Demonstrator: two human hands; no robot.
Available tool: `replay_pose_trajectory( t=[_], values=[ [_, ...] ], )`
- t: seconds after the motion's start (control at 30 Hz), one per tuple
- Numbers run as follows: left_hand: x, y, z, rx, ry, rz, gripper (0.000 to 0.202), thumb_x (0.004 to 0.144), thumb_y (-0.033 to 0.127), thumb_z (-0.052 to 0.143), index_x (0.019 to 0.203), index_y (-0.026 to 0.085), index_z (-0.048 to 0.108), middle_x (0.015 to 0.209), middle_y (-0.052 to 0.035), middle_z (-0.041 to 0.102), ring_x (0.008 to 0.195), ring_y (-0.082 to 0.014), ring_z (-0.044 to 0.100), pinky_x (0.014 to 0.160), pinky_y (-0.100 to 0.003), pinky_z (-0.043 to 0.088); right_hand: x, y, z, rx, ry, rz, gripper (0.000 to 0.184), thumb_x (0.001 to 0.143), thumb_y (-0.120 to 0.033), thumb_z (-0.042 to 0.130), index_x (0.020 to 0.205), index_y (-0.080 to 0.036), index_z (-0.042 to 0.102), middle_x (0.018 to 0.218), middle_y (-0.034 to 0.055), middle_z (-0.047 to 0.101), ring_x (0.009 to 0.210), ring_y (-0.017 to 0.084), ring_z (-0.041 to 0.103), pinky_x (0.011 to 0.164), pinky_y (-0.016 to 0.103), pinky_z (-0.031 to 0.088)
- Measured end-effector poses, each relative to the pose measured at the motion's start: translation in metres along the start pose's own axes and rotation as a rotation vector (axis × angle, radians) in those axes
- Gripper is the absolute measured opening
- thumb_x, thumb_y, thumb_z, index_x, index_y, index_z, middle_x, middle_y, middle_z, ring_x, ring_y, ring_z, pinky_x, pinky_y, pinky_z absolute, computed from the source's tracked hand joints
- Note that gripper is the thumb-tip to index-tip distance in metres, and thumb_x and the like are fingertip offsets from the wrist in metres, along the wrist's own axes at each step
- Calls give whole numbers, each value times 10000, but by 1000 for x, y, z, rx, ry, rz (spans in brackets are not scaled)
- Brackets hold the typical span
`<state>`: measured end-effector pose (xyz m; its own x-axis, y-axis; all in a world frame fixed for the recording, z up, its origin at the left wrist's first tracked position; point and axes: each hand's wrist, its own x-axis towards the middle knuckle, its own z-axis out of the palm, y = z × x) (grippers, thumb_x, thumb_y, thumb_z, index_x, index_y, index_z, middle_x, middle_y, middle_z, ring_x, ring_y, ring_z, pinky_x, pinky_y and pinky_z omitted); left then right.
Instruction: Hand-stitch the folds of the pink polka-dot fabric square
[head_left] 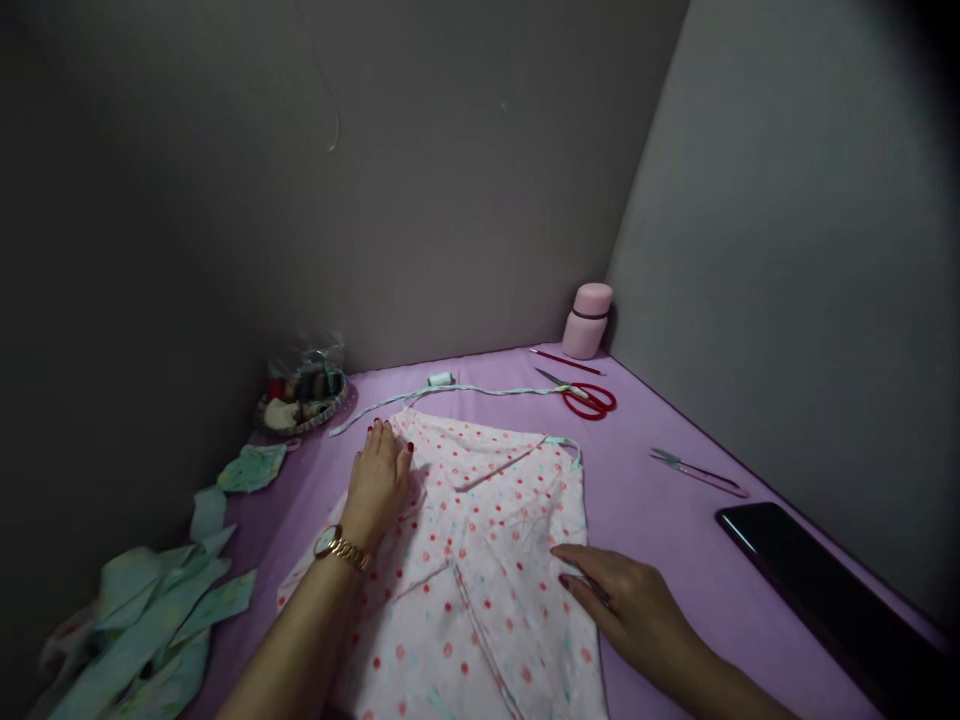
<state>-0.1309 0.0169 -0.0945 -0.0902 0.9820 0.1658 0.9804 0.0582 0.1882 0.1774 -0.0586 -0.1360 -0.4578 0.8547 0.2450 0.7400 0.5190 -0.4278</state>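
Note:
A white garment [480, 520] with red and pale blue dots lies spread out, with folds and seams across it. Its upper corners carry thin mint-green bindings, and a long mint-green cord [495, 391] stretches beyond the top edge. My left hand [380, 475], with a gold watch on the wrist, lies flat on the upper left part of the cloth, fingers stretched out. Over the garment's right edge rests my right hand [622, 590], thumb and index finger apart and touching the fabric. The other fingers of that hand are mostly hidden.
Red-handled scissors [590, 401], a red pencil [568, 361] and a pink flask [587, 320] stand or lie at the back right. Thread snips [697, 472] and a black phone [817, 590] lie right. Left are a thread basket [300, 405] and green scraps [150, 600]. A white spool [441, 380] lies behind.

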Motion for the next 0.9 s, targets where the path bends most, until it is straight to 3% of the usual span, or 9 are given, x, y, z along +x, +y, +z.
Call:
replay_pose_trajectory(
  t=[0.2, 0.37, 0.43, 0.53, 0.73, 0.9],
  values=[
    [19, -3, 27, 23, -24, 3, 579, 892, 433, 228, 1346, 82, 307, 1446, -162, 264, 1338, -267, 208, 1020, -583, 211, 0, 2, 0, -1, -6, -18, 270, 868, -229, 417, 1053, -200, 612, 951, 40, 686, 824, 153, 661, 704, 266, 538],
    [31, -12, 18, 19, -69, 5, 559, 896, 452, 157, 1341, 158, 325, 1424, -114, 334, 1314, -240, 281, 989, -596, 257, 0, 3, 1, 7, -22, -18, 264, 870, -240, 422, 1063, -214, 600, 939, 34, 687, 801, 145, 662, 689, 244, 538],
    [36, -12, 16, 30, -51, -7, 574, 899, 438, 124, 1350, 131, 304, 1429, -123, 320, 1323, -234, 258, 1005, -597, 224, 1, 4, 2, 6, -15, -35, 263, 869, -235, 425, 1070, -219, 594, 940, 29, 687, 805, 143, 662, 696, 239, 538],
    [38, -12, 22, 46, -41, -6, 607, 885, 457, 187, 1339, 77, 319, 1433, -147, 298, 1327, -260, 242, 1005, -603, 217, 1, 6, 4, -2, 14, -61, 257, 863, -229, 435, 1064, -218, 595, 929, 23, 690, 796, 137, 665, 678, 224, 540],
    [33, -13, 33, 27, 19, -6, 618, 876, 483, 213, 1345, 95, 322, 1431, -154, 300, 1320, -276, 256, 989, -606, 241, -1, 8, 6, -5, 51, -46, 248, 855, -242, 447, 1034, -220, 617, 907, 19, 696, 769, 137, 671, 658, 220, 547],
    [21, -6, 16, -31, 103, 41, 568, 896, 439, 219, 1370, 133, 278, 1453, -120, 266, 1341, -223, 208, 1062, -536, 148, -1, 8, 6, -12, 60, -54, 259, 858, -266, 443, 1030, -214, 630, 948, 25, 691, 812, 151, 670, 688, 235, 552]
  ],
)
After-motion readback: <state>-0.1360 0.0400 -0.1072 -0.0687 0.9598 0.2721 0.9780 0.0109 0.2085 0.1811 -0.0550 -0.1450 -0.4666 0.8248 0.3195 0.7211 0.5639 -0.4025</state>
